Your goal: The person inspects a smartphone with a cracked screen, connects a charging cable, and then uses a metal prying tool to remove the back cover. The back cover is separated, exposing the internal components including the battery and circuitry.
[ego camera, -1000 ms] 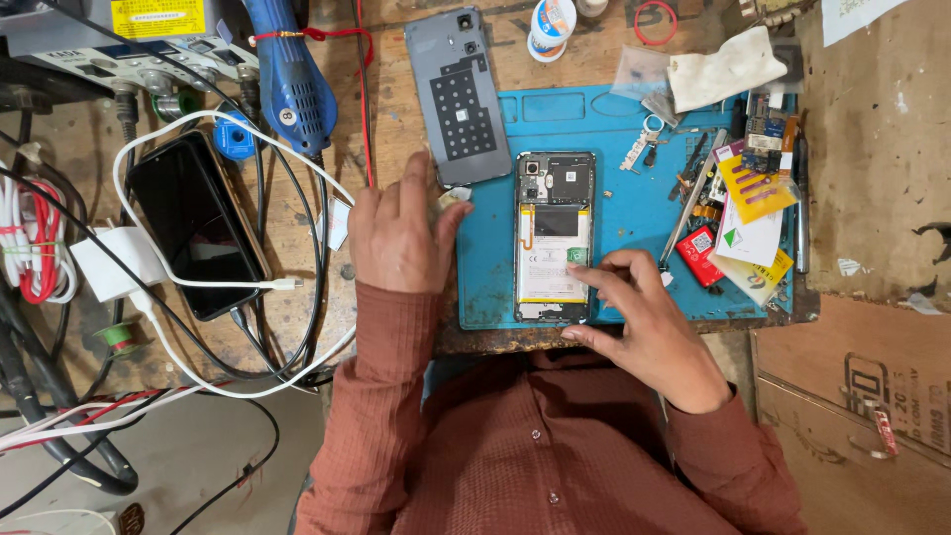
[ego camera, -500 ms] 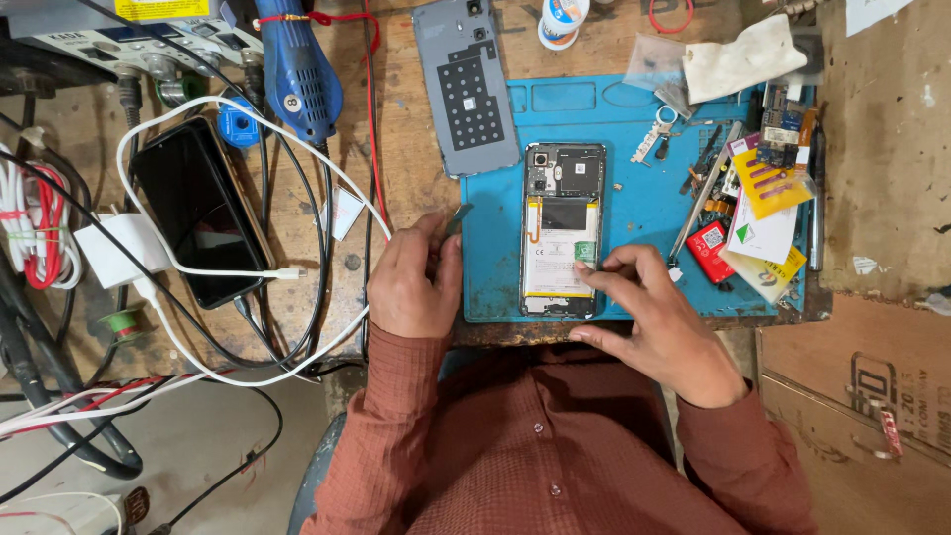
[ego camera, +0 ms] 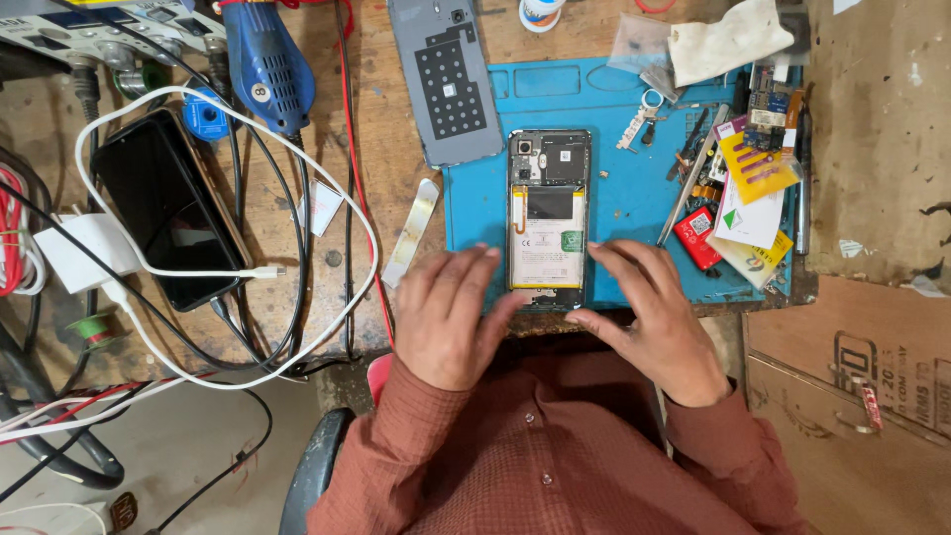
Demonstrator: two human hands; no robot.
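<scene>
Opened phone [ego camera: 549, 213], back cover off, battery and board exposed, lying upright on the blue mat [ego camera: 624, 188]. Lower end hidden behind fingertips. Left hand [ego camera: 451, 317] flat, fingers spread, touching the phone's lower left edge, gripping nothing. Right hand [ego camera: 649, 317] likewise loose, fingers against the lower right edge; thumb tucked under, contact hard to make out. Removed grey back cover [ego camera: 448, 79] above left, top cut off. Pry strip [ego camera: 410, 231] just beside the mat. Black phone [ego camera: 170, 208] well apart, ringed by white cable [ego camera: 327, 188]. Tools and cards [ego camera: 748, 198] cluttered, indistinct.
</scene>
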